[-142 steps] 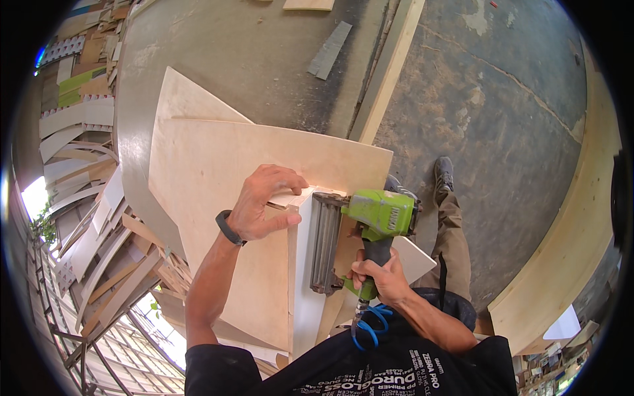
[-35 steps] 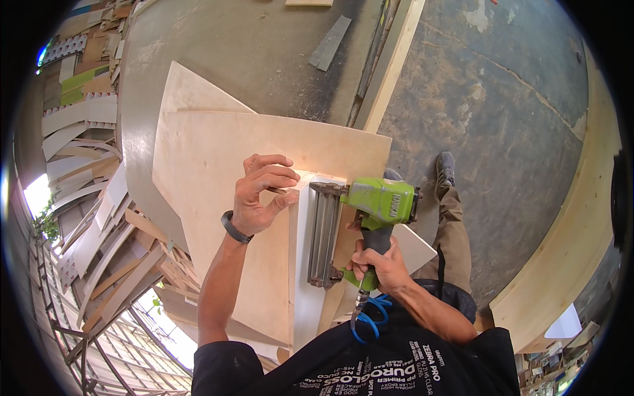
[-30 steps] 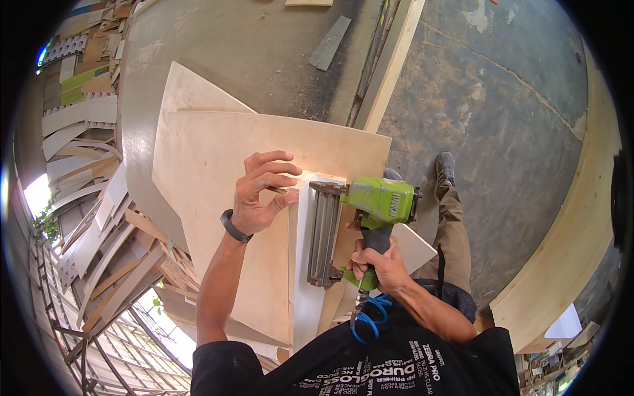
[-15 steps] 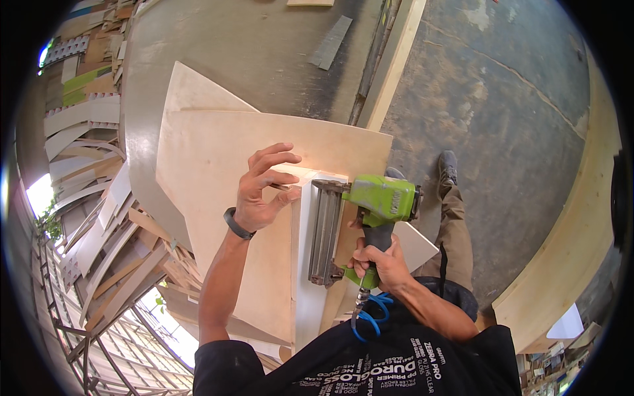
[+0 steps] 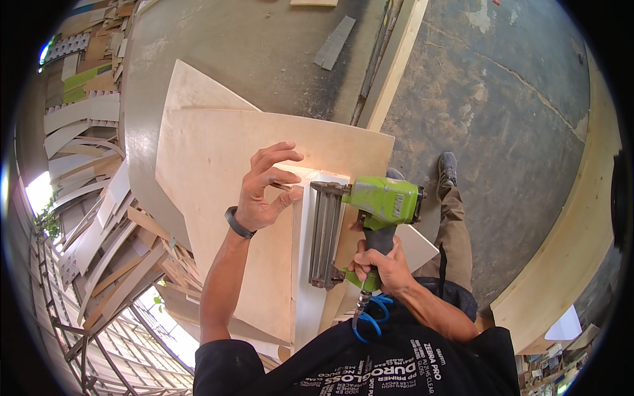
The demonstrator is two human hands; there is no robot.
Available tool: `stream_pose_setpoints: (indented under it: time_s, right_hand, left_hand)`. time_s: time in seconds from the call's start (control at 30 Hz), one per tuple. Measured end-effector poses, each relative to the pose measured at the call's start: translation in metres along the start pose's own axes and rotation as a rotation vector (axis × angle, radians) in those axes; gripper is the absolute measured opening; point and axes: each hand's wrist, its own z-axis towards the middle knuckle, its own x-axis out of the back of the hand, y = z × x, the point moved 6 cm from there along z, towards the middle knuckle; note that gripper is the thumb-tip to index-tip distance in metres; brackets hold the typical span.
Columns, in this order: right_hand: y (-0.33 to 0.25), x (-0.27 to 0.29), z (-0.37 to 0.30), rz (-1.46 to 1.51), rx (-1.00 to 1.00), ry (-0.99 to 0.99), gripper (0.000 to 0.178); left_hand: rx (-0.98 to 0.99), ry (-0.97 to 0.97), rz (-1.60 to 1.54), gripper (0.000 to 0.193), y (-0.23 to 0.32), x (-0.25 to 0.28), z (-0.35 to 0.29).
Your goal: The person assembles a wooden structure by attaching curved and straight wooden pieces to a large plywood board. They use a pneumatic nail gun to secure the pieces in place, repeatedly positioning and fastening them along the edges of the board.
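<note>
My right hand point(image 5: 388, 265) is wrapped round the dark grip of a green nail gun point(image 5: 383, 200). A blue air hose point(image 5: 376, 315) joins its lower end. The gun's long metal magazine lies over a white-faced narrow board point(image 5: 309, 310), and the nose meets that board's far end. My left hand point(image 5: 264, 191) is curled at the same far corner, thumb and index finger close together on the wooden edge beside the white face. Its other fingers are bent and apart. Exactly what the thumb presses is partly hidden. Under the work lies a large pale plywood panel point(image 5: 218, 152).
A grey worktop point(image 5: 264, 39) carries the panels and a grey offcut strip point(image 5: 335, 43). A long timber beam point(image 5: 396, 66) runs along its right side. Stacked wood offcuts point(image 5: 112, 244) fill the left. A curved plywood sheet point(image 5: 561, 277) stands at the right, by the concrete floor point(image 5: 495, 145).
</note>
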Motion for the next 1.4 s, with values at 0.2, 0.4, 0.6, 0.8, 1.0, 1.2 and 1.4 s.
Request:
stream_pose_setpoints:
  time_s: [0.2, 0.4, 0.6, 0.8, 1.0, 1.2, 1.4]
  right_hand:
    - [0.0018, 0.0008, -0.0001, 0.012, -0.028, 0.0, 0.049]
    - [-0.0005, -0.0017, 0.0008, -0.04, -0.044, -0.01, 0.05]
    - [0.0003, -0.0013, 0.0003, -0.062, -0.03, 0.011, 0.05]
    - [-0.0008, 0.0003, -0.0031, -0.002, 0.009, 0.022, 0.041]
    - [-0.004, -0.0033, -0.0038, 0.005, 0.001, 0.008, 0.04]
    - [-0.0037, -0.0026, -0.0026, 0.006, -0.003, -0.001, 0.044]
    - [-0.0061, -0.0039, -0.0013, -0.013, -0.002, -0.004, 0.045]
  left_hand:
    - [0.011, 0.007, -0.009, 0.02, -0.0004, -0.0001, -0.0004]
    - [0.013, 0.005, -0.009, 0.02, 0.001, -0.0002, 0.0005]
    - [0.019, -0.01, -0.008, 0.02, 0.0015, 0.0, 0.001]
    - [0.035, -0.05, 0.011, 0.039, -0.0038, -0.0005, 0.0014]
    - [0.044, -0.07, 0.05, 0.063, -0.003, -0.0026, 0.0045]
    - [0.062, -0.057, 0.053, 0.073, -0.0042, -0.0036, 0.0044]
    - [0.046, -0.099, 0.094, 0.08, -0.0053, -0.0028, 0.0043]
